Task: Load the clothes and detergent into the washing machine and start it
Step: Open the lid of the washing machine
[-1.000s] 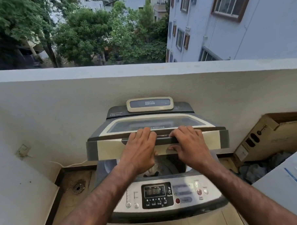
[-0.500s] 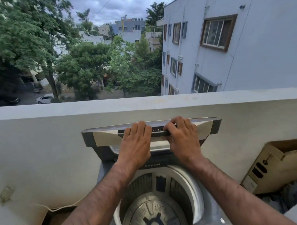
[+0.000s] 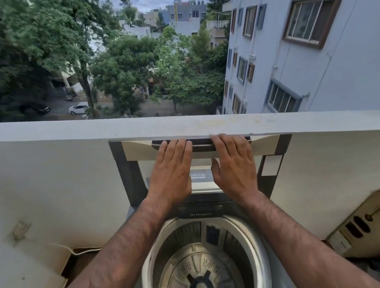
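A top-loading washing machine stands against the balcony wall, its steel drum [image 3: 203, 267] bare of clothes. The grey and cream lid [image 3: 271, 143] is raised upright, its top edge level with the parapet. My left hand [image 3: 171, 170] and my right hand [image 3: 233, 166] both lie flat on the lid, fingers hooked over its dark handle strip [image 3: 201, 143]. A drawer marked "Detergent" [image 3: 201, 214] sits at the back rim of the tub. No clothes or detergent are in view.
The white parapet [image 3: 75, 129] runs across behind the machine. A cardboard box [image 3: 362, 225] lies tilted at the right. A wall socket [image 3: 19, 230] with a white cable [image 3: 69, 250] is at the left. Trees and buildings lie beyond.
Both hands have lifted the lid from half-folded over the tub to fully upright against the wall. The drum is now exposed. The view has tilted up.
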Tool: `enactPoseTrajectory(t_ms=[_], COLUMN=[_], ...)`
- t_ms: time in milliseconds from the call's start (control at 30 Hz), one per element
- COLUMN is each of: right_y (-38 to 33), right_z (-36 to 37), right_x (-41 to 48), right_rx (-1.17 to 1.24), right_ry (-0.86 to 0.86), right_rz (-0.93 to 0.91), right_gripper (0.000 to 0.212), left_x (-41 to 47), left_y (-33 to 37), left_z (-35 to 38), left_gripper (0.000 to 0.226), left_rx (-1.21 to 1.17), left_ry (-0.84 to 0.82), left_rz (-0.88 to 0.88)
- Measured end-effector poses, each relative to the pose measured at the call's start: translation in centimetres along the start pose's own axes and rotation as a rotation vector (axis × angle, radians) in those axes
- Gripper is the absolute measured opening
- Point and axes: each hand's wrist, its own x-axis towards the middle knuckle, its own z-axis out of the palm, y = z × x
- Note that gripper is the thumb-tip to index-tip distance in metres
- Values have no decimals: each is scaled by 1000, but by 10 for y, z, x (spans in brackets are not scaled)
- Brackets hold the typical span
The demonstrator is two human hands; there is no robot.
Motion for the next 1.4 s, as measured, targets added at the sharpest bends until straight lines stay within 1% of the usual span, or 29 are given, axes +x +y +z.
enactPoseTrajectory(t_ms=[100, 200, 467, 633, 800, 967, 1233, 1400], right_y=[-6, -12, -25, -25, -20, -19, -21, -25], right_z=[1, -2, -10, -26, -39, -44, -47, -66], right_x=[-9, -12, -26, -28, -27, -15, -15, -30], right_rx=[-32, -37, -36, -82, -101, -94, -66, -62], right_ry=[-47, -72, -112, -191, -292, -370, -370, -326], right_rz=[11, 36, 112, 119, 101, 109, 126, 146], right_gripper=[76, 82, 88, 92, 97, 95, 96, 94], left_x=[-7, -10, -24, -30, -34, -33, -35, -41], left_y=[-1, -1, 0, -1, 2, 6, 12, 21], left_z=[6, 7, 2, -7, -14, -23, -31, -45], left_gripper=[93, 95, 95, 93, 93, 91, 90, 90], left_rx=[7, -6, -41, -61, -78, -89, -73, -103], left_ry=[-4, -3, -3, -1, -35, -52, -133, -130], left_rz=[-16, -26, -11, 17, -8, -29, -36, -29])
